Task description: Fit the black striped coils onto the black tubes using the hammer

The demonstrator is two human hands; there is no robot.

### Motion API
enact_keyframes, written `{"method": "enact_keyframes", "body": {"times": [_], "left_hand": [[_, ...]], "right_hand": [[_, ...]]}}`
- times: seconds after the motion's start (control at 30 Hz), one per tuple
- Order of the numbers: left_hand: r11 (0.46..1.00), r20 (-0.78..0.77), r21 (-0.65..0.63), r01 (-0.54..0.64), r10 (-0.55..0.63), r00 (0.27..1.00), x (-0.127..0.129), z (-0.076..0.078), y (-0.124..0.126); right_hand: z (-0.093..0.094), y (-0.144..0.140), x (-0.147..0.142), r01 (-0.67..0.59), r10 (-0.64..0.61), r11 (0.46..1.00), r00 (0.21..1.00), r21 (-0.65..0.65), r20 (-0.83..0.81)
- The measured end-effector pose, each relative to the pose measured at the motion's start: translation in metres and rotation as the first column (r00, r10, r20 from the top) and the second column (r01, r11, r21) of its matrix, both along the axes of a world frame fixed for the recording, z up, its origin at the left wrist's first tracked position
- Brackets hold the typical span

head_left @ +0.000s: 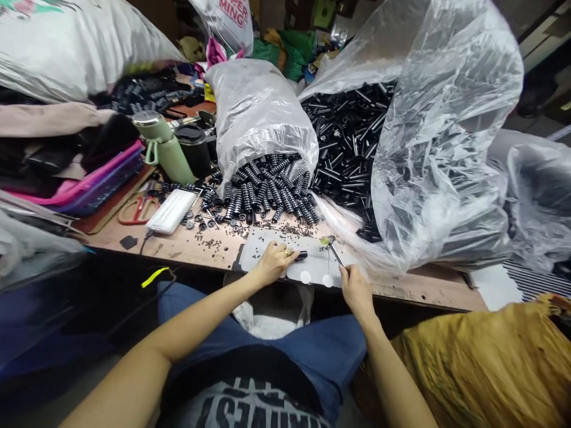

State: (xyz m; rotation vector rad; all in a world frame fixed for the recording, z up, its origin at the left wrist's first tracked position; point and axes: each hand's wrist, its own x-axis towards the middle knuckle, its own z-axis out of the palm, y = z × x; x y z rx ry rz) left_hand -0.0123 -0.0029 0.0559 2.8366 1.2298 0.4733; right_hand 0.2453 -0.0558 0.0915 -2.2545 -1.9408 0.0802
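My left hand (274, 263) is closed round a short black tube (302, 255), whose end sticks out to the right of the fingers. A ring shows on that hand. My right hand (355, 291) grips a thin metal-shafted tool (338, 254); its dark, yellow-green tip points up and left, and its exact kind is unclear. Both hands are over a pale grey sheet (261, 241) at the bench's front edge. Tiny dark bits (214, 242) are scattered behind and left of the sheet. Farther back, ribbed black pieces (267, 187) spill from a plastic bag (263, 113).
A large clear bag (446, 148) holds many black tubes (343, 148) at the back right. On the left are red-handled scissors (139, 209), a white power bank (171, 211) with a cable, a green flask (167, 148) and a pink basket (84, 184). A yellow-brown sack (491, 362) lies lower right.
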Motion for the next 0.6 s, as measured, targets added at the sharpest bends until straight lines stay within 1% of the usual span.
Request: {"method": "enact_keyframes", "body": {"times": [0.07, 0.1, 0.13, 0.17, 0.23, 0.27, 0.3, 0.37, 0.47, 0.5, 0.53, 0.57, 0.6], "left_hand": [[1.000, -0.002, 0.008, -0.022, 0.022, 1.000, 0.000, 0.000, -0.002], [0.999, -0.001, 0.010, -0.036, 0.036, 0.999, 0.000, 0.000, -0.003], [0.999, -0.002, 0.008, -0.050, 0.050, 0.999, 0.000, 0.000, -0.004], [0.998, -0.004, 0.004, -0.060, 0.060, 0.998, 0.000, 0.000, -0.005], [0.997, -0.014, -0.012, -0.074, 0.074, 0.997, 0.003, -0.001, -0.009], [0.997, -0.020, -0.021, -0.080, 0.080, 0.997, 0.006, -0.002, -0.011], [0.996, -0.024, -0.028, -0.086, 0.085, 0.996, 0.011, -0.003, -0.014], [0.993, -0.020, -0.028, -0.111, 0.111, 0.994, 0.022, -0.005, -0.018], [0.987, 0.000, -0.041, -0.158, 0.158, 0.987, 0.041, -0.008, -0.022], [0.985, 0.006, -0.056, -0.166, 0.167, 0.986, 0.046, -0.009, -0.022], [0.984, 0.013, -0.073, -0.161, 0.163, 0.987, 0.049, -0.011, -0.023], [0.985, 0.019, -0.086, -0.146, 0.148, 0.989, 0.052, -0.013, -0.023], [0.987, 0.023, -0.092, -0.128, 0.131, 0.991, 0.053, -0.016, -0.023]], "right_hand": [[0.009, -0.013, -0.012, -0.025, 0.030, 0.999, 0.979, 0.023, -0.202], [0.011, -0.019, -0.019, -0.044, 0.051, 0.998, 0.964, 0.033, -0.263], [0.012, -0.024, -0.025, -0.061, 0.065, 0.998, 0.955, 0.023, -0.289], [0.011, -0.027, -0.030, -0.076, 0.068, 0.997, 0.955, -0.016, -0.288], [0.008, -0.031, -0.037, -0.108, 0.072, 0.986, 0.963, -0.130, -0.260], [0.008, -0.031, -0.039, -0.122, 0.076, 0.979, 0.963, -0.165, -0.259], [0.011, -0.030, -0.041, -0.134, 0.083, 0.976, 0.957, -0.171, -0.278], [0.026, -0.030, -0.046, -0.152, 0.107, 0.984, 0.926, -0.098, -0.361], [0.059, -0.033, -0.061, -0.169, 0.179, 0.984, 0.859, 0.064, -0.480], [0.067, -0.034, -0.068, -0.182, 0.208, 0.978, 0.841, 0.101, -0.500], [0.071, -0.036, -0.075, -0.200, 0.235, 0.972, 0.828, 0.124, -0.509], [0.071, -0.036, -0.081, -0.225, 0.260, 0.966, 0.823, 0.131, -0.505], [0.067, -0.037, -0.088, -0.256, 0.282, 0.959, 0.829, 0.119, -0.484]]}}
